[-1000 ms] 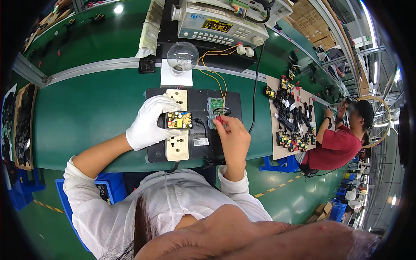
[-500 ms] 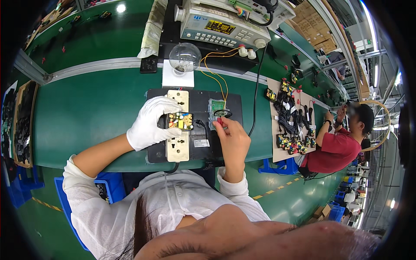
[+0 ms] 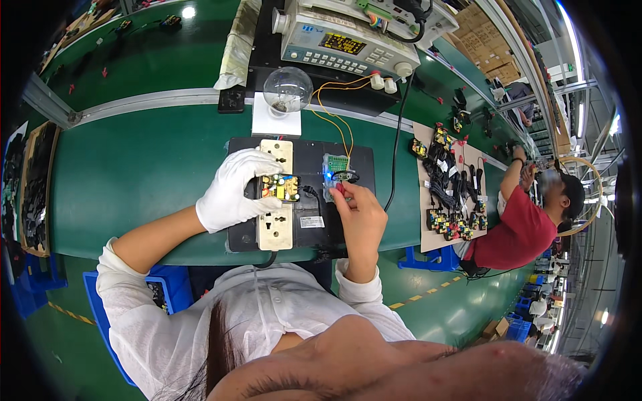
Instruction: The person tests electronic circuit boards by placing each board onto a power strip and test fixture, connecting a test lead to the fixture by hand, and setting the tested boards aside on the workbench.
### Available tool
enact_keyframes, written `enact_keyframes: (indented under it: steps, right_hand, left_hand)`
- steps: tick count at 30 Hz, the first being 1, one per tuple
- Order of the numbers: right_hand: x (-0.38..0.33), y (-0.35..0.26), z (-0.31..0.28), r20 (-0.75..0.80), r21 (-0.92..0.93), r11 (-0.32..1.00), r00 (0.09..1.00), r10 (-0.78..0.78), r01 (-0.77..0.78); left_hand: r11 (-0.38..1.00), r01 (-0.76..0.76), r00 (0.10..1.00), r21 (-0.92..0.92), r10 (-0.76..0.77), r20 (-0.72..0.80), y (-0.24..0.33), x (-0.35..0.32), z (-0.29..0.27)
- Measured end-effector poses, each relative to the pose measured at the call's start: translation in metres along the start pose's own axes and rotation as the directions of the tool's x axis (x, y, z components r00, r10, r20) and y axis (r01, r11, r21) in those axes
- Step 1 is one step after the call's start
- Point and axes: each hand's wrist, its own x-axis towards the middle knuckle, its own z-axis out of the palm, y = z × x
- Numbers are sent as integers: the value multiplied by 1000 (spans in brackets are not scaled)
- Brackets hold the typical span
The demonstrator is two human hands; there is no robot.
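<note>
**One head-worn fisheye, looking straight down**

We have a single view, from the left camera on the person's head, facing steeply down over their own hair and shoulders onto the green tabletop [image 3: 134,174]. It sits close: both forearms enter from the lower edge. Straight edges bow toward the dark rim, and the wide field reaches a co-worker [image 3: 521,227] at the right.
</note>
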Motion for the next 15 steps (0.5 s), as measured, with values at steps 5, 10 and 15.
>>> enact_keyframes:
  steps: [5, 10, 15]
  right_hand:
    - [0, 2, 1, 6, 14, 1000, 1000, 4, -4]
    - [0, 2, 1, 9, 13, 1000, 1000, 1, -1]
    - [-1, 3, 2, 4, 13, 1000, 1000, -3, 3]
  left_hand:
    - [1000, -5, 1000, 0, 5, 2, -1, 0, 0]
    - [1000, -8, 1000, 16, 8, -2, -2, -1, 0]
    - [1000, -14, 1000, 19, 14, 2, -3, -2, 1]
